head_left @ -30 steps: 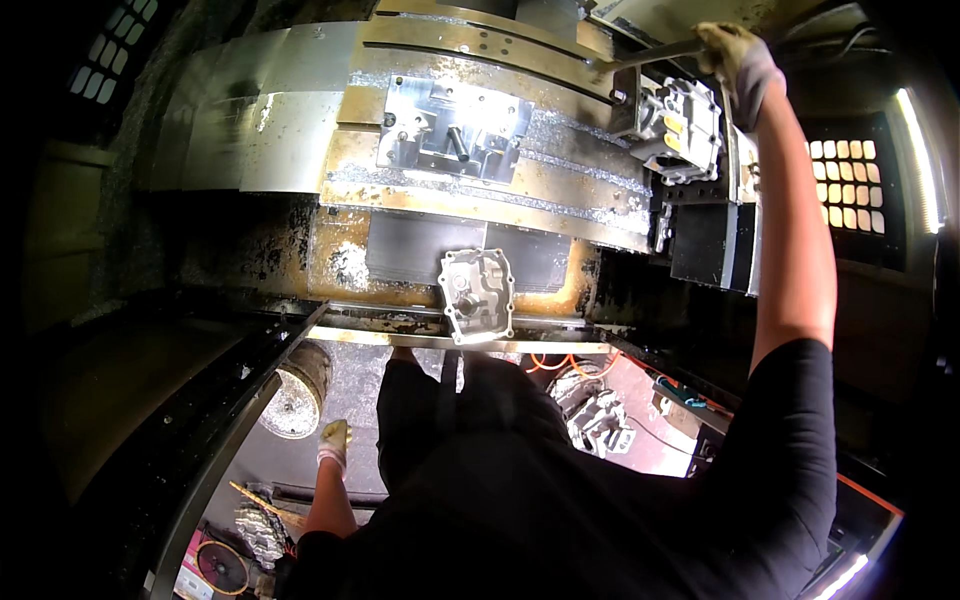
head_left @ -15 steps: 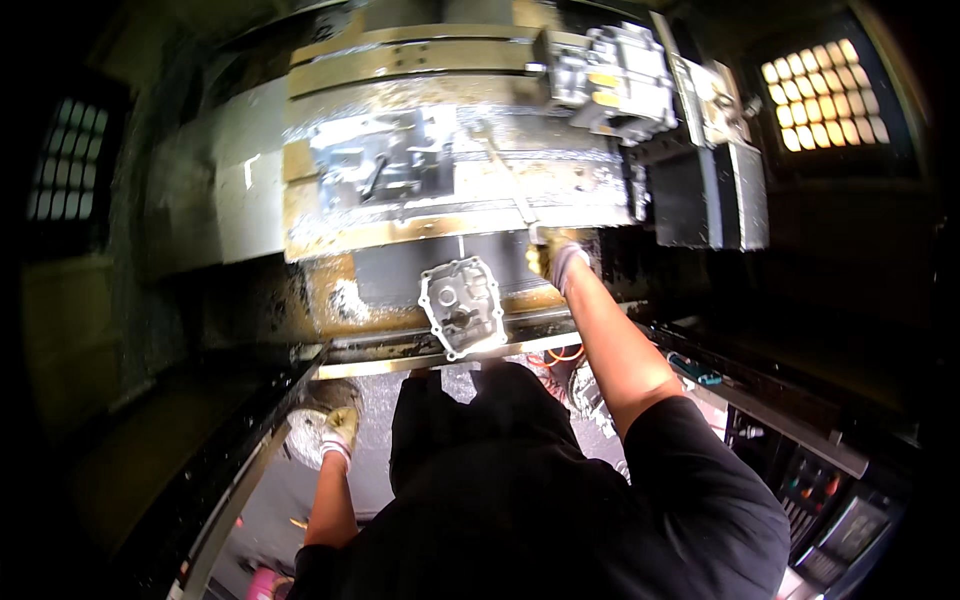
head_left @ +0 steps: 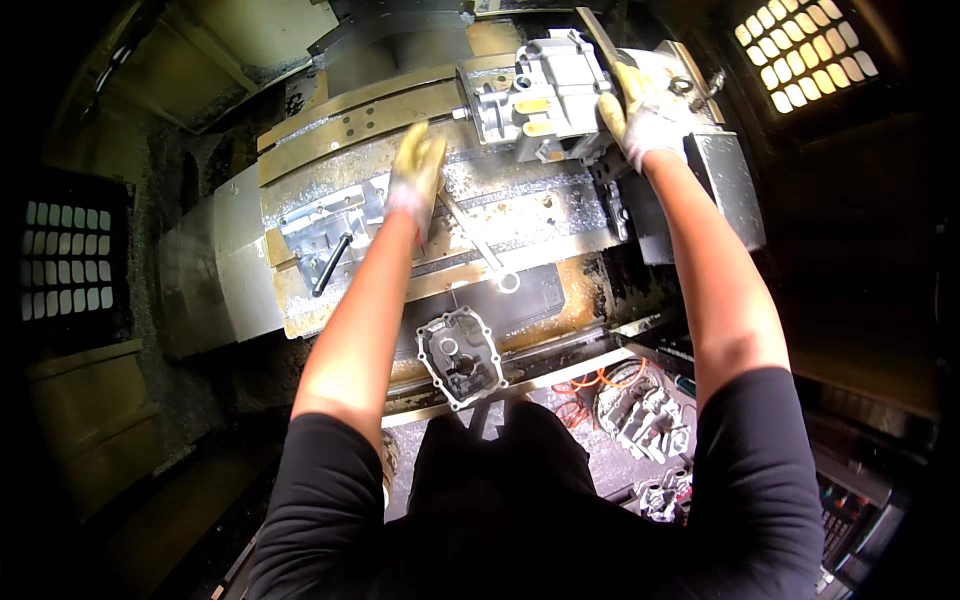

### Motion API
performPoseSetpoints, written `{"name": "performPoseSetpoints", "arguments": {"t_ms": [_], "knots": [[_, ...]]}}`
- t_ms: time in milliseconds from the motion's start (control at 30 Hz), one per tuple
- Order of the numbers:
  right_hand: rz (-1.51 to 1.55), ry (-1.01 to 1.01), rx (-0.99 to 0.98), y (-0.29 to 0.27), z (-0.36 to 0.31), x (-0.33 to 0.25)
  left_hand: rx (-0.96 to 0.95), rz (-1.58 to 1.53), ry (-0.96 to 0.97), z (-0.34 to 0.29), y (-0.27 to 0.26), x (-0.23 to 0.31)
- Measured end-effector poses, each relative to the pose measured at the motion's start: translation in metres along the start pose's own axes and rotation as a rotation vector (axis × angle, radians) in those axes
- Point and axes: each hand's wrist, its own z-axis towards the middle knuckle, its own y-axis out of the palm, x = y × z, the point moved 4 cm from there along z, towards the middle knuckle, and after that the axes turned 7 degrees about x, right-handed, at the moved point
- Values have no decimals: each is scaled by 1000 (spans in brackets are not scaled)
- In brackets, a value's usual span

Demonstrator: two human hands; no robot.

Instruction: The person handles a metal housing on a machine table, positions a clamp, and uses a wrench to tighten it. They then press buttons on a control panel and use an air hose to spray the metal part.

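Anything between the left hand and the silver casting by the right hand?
A bolt juts toward the left hand from the left side of the casting. Nothing else visible blocks it; the wrench lies nearer the front.

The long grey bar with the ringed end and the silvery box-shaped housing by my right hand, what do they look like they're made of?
The long grey ring-ended bar: probably steel, judging by its slim, straight shape and smooth metallic sheen. The silvery box-shaped housing: likely cast aluminium, with a pale satin finish and raised, moulded-looking detail, though another alloy is possible.
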Motion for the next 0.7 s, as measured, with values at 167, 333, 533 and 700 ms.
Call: {"name": "performPoseSetpoints", "arguments": {"t_ms": [167,333,533,700], "knots": [[144,9,-37,-8,4,-11,-184,48,65,83,21,-2],[132,-1,-33,-6,2,-4,-294,354,-436,83,26,15],[143,-37,41,1,2,2,-228,471,-197,62,46,28],[209,-35,33,7,5,-1,-247,395,-502,107,16,15]]}}
